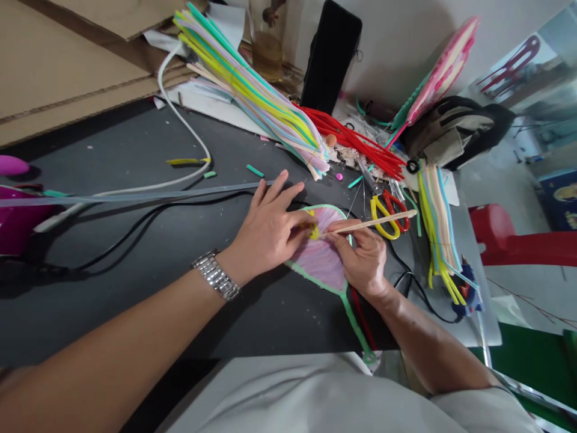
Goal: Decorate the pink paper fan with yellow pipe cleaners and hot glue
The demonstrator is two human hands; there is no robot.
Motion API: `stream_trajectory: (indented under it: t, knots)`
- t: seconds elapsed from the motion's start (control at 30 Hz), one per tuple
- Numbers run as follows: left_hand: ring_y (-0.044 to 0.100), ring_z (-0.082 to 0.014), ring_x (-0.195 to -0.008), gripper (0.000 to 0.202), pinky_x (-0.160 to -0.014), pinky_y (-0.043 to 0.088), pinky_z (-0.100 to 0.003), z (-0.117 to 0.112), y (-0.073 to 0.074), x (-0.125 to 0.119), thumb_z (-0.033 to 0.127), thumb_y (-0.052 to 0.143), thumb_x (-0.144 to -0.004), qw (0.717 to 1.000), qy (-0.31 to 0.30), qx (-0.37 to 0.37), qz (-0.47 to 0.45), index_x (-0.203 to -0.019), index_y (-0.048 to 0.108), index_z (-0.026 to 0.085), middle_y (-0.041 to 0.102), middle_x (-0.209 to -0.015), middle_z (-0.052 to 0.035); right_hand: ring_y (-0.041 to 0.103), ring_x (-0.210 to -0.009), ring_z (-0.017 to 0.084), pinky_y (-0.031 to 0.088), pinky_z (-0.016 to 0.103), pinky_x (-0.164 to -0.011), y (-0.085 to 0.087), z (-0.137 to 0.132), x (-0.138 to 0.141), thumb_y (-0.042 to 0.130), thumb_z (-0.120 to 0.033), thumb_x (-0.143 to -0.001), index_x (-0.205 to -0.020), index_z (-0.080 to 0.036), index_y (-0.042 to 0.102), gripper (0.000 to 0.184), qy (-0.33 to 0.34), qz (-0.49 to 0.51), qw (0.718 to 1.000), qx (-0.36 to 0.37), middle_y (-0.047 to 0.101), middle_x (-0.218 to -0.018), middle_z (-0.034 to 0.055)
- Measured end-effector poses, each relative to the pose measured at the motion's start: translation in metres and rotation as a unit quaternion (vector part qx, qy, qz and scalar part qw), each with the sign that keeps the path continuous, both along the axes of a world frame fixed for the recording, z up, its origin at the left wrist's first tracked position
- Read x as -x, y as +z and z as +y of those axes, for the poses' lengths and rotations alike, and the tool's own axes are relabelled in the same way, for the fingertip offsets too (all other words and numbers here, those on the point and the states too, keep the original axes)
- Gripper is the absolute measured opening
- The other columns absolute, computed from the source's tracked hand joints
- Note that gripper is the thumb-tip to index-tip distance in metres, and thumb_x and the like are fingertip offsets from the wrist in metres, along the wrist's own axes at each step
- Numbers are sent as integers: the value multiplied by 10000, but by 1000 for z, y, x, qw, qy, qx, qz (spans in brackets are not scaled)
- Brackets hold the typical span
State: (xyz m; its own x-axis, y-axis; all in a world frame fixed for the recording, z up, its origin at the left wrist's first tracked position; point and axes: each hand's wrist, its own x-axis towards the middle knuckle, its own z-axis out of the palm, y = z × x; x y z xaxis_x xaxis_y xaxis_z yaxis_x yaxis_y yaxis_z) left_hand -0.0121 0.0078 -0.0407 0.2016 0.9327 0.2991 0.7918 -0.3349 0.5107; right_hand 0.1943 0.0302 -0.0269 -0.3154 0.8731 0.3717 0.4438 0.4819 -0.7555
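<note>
A hand fan [321,267] with a pink-lilac face and a mint-green rim and handle lies on the dark table near its front edge. Over its upper left part, my left hand [269,234] pinches a small yellow fuzzy strip [314,231] between thumb and forefinger, its other fingers spread. My right hand [364,257] grips a thin wooden stick [385,221], whose tip points at the yellow strip; whether they touch I cannot tell. Just beyond my right hand lie scissors [382,218] with yellow and red handles.
Behind are a bundle of pastel pipe cleaners [256,90], red ones [351,135] and a black phone-like slab [331,57]. A smaller bundle [439,216] and a blue glue gun [469,291] lie at right. Cables [162,207] cross the left side. Cardboard [67,60] fills the back left.
</note>
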Motion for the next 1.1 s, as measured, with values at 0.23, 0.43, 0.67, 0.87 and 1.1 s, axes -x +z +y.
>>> stream_trajectory:
  t: [0.23, 0.43, 0.67, 0.87, 1.1]
  knots:
    - [228, -430, -1582, 268, -1242, 205, -725, 3, 2, 4, 217, 681, -900, 1000, -16, -1, 13, -1128, 795, 301, 494, -1579, -84, 741, -808, 190, 605, 339, -788, -1, 0, -2, 720, -235, -905, -876, -250, 752, 46, -5, -12, 1000, -9, 793, -892, 15]
    - [235, -437, -1579, 264, -1235, 219, -733, 4, 2, 2, 209, 689, -898, 1000, -15, 2, 16, -1121, 798, 299, 504, -1571, -96, 739, -824, 201, 600, 348, -781, 2, -2, -3, 680, -239, -936, -870, -254, 723, 80, -4, -12, 1000, -26, 778, -858, 20]
    - [257, -435, -1571, 250, -1233, 229, -734, 3, 2, 1, 197, 685, -898, 1000, -9, -2, 9, -1090, 805, 302, 521, -1553, -85, 742, -824, 199, 598, 341, -778, -2, 0, -2, 701, -196, -923, -879, -252, 735, 79, 10, -11, 1000, -21, 779, -863, 15]
    - [267, -444, -1566, 242, -1228, 233, -737, 3, 2, 0, 207, 672, -908, 1000, -10, -8, 13, -1090, 810, 290, 529, -1542, -103, 745, -843, 197, 591, 354, -819, -5, 2, -4, 706, -168, -920, -883, -251, 738, 97, 33, -22, 998, -42, 785, -885, 13]
    - [260, -451, -1568, 247, -1225, 224, -742, 3, 3, 1, 211, 671, -909, 1000, -8, 5, 7, -1099, 811, 285, 526, -1553, -113, 734, -835, 181, 579, 335, -796, -1, -1, -1, 696, -164, -935, -918, -238, 724, 81, 5, 34, 998, -44, 773, -890, 10]
